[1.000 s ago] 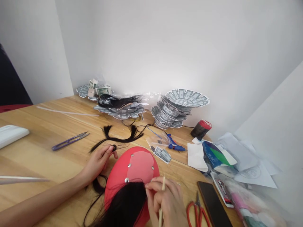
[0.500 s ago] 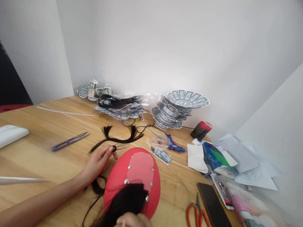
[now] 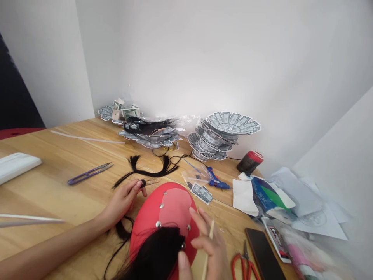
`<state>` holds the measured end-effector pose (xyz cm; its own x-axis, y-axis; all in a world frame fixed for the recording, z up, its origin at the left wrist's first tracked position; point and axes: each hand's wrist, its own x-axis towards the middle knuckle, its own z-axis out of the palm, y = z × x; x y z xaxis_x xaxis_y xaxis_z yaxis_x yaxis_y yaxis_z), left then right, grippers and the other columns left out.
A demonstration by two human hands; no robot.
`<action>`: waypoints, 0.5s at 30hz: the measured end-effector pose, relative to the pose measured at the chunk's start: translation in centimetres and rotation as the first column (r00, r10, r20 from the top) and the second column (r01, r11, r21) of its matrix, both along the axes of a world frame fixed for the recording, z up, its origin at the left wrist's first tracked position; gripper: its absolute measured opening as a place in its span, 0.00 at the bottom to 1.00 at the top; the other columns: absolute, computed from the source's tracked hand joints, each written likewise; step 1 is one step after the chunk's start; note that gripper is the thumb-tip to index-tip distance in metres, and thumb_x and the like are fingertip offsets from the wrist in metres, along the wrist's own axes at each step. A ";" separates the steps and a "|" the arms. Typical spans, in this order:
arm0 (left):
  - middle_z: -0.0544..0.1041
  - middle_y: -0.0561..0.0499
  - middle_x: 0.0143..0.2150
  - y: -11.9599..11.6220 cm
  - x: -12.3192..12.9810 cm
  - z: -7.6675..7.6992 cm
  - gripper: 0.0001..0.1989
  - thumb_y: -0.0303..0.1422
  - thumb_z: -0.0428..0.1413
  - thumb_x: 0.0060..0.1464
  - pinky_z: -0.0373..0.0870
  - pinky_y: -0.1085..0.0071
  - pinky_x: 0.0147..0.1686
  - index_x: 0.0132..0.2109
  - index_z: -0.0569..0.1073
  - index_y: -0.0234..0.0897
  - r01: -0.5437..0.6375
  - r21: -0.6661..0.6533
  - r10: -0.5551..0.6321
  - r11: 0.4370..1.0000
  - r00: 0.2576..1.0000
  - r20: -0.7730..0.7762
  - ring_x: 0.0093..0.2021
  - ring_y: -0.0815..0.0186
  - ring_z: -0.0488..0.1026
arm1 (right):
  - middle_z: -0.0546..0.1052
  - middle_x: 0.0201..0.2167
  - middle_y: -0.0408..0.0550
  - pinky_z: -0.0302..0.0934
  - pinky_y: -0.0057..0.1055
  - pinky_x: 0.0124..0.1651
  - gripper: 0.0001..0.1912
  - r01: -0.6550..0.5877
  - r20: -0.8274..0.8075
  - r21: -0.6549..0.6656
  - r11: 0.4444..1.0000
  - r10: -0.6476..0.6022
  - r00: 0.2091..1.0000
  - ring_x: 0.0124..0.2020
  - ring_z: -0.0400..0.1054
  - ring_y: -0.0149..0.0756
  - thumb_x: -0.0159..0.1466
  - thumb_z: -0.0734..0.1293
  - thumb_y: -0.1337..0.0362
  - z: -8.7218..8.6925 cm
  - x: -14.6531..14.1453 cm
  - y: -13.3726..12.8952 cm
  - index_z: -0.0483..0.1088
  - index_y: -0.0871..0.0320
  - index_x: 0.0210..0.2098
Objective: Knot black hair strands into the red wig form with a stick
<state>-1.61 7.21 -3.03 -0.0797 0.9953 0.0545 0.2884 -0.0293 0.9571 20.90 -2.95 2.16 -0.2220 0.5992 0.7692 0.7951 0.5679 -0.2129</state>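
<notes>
A red oval piece [image 3: 145, 217] with a pink panel and silver studs lies in front of me. Loose black hair [image 3: 159, 252] covers its near end. My left hand [image 3: 129, 196], at the oval's left edge, pinches a lock of black hair [image 3: 142, 183] whose thin wisps stick out to the right. Over the oval's right side is my right hand [image 3: 208, 243], thumb and forefinger spread apart. A thin wooden stick [image 3: 210, 237] is tucked between its other fingers. More black strands hang below my left wrist.
Thread snips [image 3: 90, 174], a black hair braid [image 3: 151, 171] and a blue glue gun [image 3: 218, 182] lie beyond my hands. Red-handled pliers [image 3: 244, 262] and a phone [image 3: 266, 252] are at right. Banknote-print paper tiers [image 3: 214, 136] stand near the wall.
My right hand has moved up and right from the hair at the near end, its thumb and forefinger now spread. The left hand keeps its pinch. The view has shifted slightly.
</notes>
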 end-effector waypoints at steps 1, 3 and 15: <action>0.55 0.62 0.11 0.0 0.0 0.0 0.27 0.57 0.44 0.57 0.47 0.74 0.16 0.29 0.71 0.39 -0.001 0.000 0.001 1.000 1.000 -0.001 0.13 0.69 0.53 | 0.79 0.53 0.55 0.71 0.46 0.46 0.08 -0.016 0.029 0.026 1.000 0.015 0.999 0.54 0.74 0.54 0.65 0.63 0.60 -0.6 -0.4 0.4 0.63 0.52 0.30; 0.56 0.62 0.12 -0.1 -0.1 0.0 0.27 0.57 0.44 0.57 0.49 0.74 0.17 0.29 0.72 0.39 -0.001 0.005 0.001 1.000 1.000 -0.005 0.13 0.69 0.54 | 0.79 0.53 0.57 0.70 0.46 0.44 0.19 -0.066 0.075 0.053 0.996 0.062 0.995 0.53 0.75 0.55 0.68 0.56 0.49 -2.2 -1.9 0.6 0.63 0.51 0.26; 0.57 0.61 0.11 -0.1 -0.1 0.1 0.27 0.56 0.45 0.57 0.50 0.74 0.17 0.29 0.73 0.39 -0.013 0.015 0.013 1.000 1.000 -0.019 0.13 0.68 0.55 | 0.85 0.40 0.50 0.57 0.48 0.65 0.34 0.149 -0.196 0.257 0.955 -0.099 0.976 0.42 0.81 0.42 0.73 0.38 0.48 -7.7 -7.3 -0.3 0.59 0.53 0.20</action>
<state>-1.67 7.10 -2.93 -0.0918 0.9933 0.0709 0.3075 -0.0395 0.9507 13.59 -3.28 -5.55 -0.0032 0.3792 0.9253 0.8258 0.5229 -0.2114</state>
